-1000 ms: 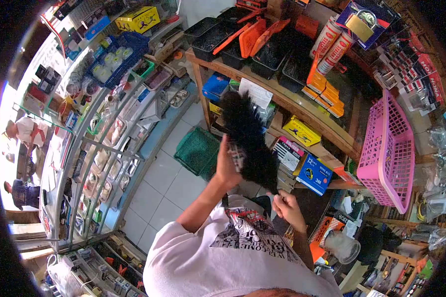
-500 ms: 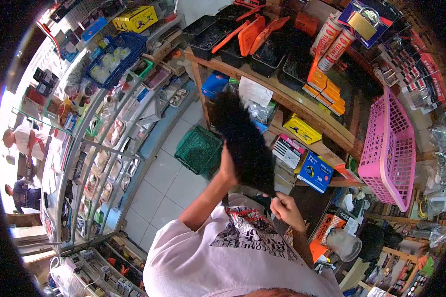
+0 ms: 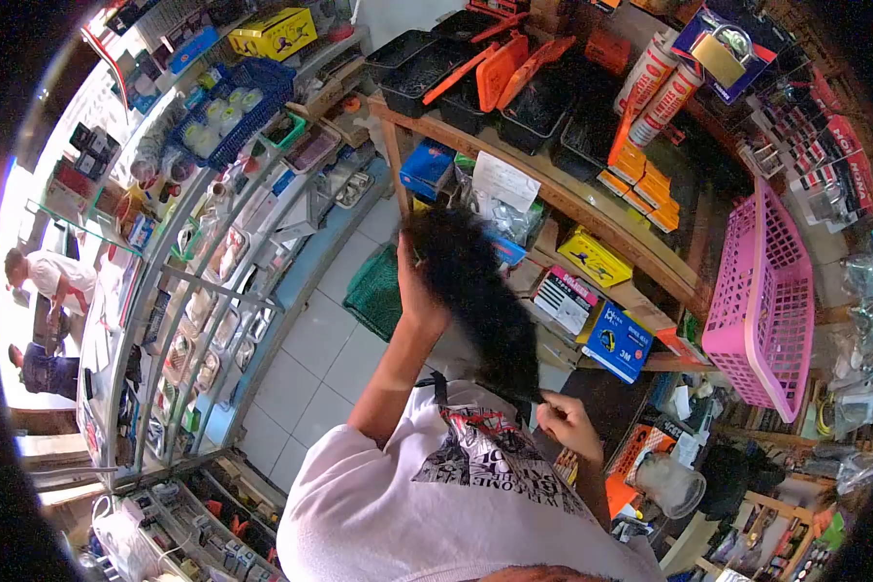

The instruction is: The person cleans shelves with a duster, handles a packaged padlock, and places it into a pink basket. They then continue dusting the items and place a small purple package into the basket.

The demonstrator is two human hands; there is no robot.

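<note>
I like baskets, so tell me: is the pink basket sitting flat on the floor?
No, the pink basket hangs tilted on its side up by the wooden shelf, well above the floor.
</note>
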